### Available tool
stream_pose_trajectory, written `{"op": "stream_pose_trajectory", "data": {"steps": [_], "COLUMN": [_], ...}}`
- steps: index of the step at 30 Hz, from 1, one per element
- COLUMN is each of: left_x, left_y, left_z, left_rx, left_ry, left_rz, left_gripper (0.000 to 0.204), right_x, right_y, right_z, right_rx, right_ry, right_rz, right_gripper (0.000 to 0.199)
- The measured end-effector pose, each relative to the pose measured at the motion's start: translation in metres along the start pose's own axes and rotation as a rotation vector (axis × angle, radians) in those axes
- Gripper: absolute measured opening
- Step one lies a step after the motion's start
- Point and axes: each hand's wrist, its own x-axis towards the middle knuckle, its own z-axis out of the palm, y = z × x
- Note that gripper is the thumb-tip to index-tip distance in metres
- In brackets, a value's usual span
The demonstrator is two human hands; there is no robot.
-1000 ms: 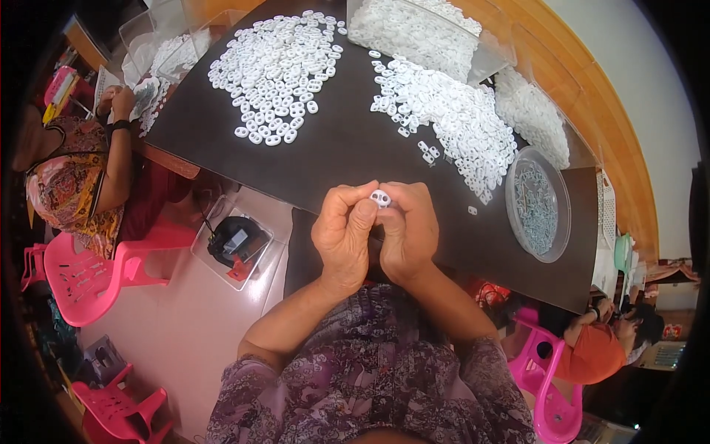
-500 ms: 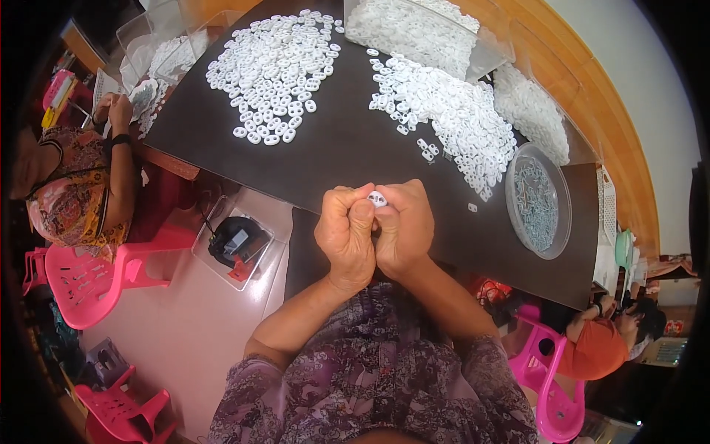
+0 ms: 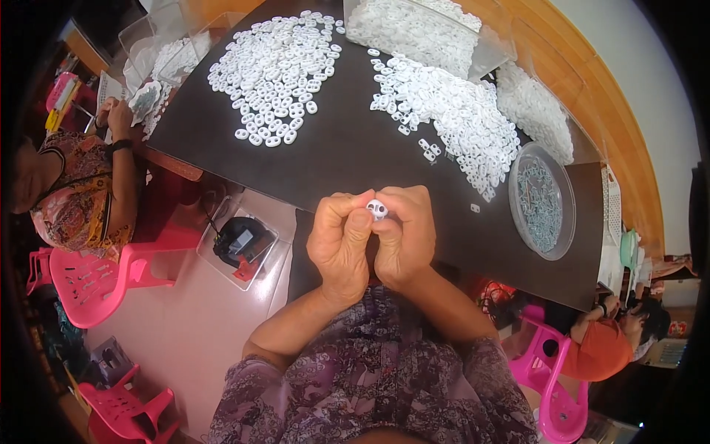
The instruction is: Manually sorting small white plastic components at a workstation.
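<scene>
A small white two-holed plastic piece is pinched between the thumbs and index fingers of both hands, above the near edge of the dark table. My left hand grips its left side and my right hand its right side. Beyond them, at the far left of the table, lies a pile of white oval two-holed pieces. Farther right spreads a pile of smaller white pieces. A round clear dish at the right holds many small metal screws or pins.
Clear bins of white pieces line the table's far side. At the left a person sits by a pink chair; another in orange is at the right. A clear tray with a black object is below left.
The white piece has turned in my fingers, and its two holes now show more plainly. My hands have come slightly nearer to me and a little apart at the palms.
</scene>
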Motion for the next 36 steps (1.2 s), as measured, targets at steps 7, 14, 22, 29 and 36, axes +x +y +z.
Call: {"op": "stream_pose_trajectory", "data": {"steps": [7,14,22,29,36], "left_x": [-0.005,-0.003,0.002,0.019,0.111], "left_y": [-0.004,-0.005,-0.006,-0.002,-0.041], "left_z": [-0.004,0.000,-0.001,0.000,-0.014], "left_rx": [0.040,0.086,0.129,0.253,0.936], "left_ry": [-0.027,0.033,-0.004,-0.166,-0.375], "left_rz": [0.084,0.072,0.094,-0.059,0.324], "left_gripper": [0.018,0.018,0.015,0.018,0.022], "right_x": [-0.003,-0.004,0.005,0.011,0.116], "right_y": [-0.002,0.003,0.001,0.015,0.096], "right_z": [0.001,0.005,0.005,-0.039,-0.167], "right_rx": [-0.021,0.002,-0.022,-0.065,-0.613], "right_ry": [-0.001,0.018,0.014,-0.148,0.046], "right_rz": [-0.076,-0.078,-0.059,0.290,0.051], "right_gripper": [0.021,0.019,0.016,0.008,0.014]}}
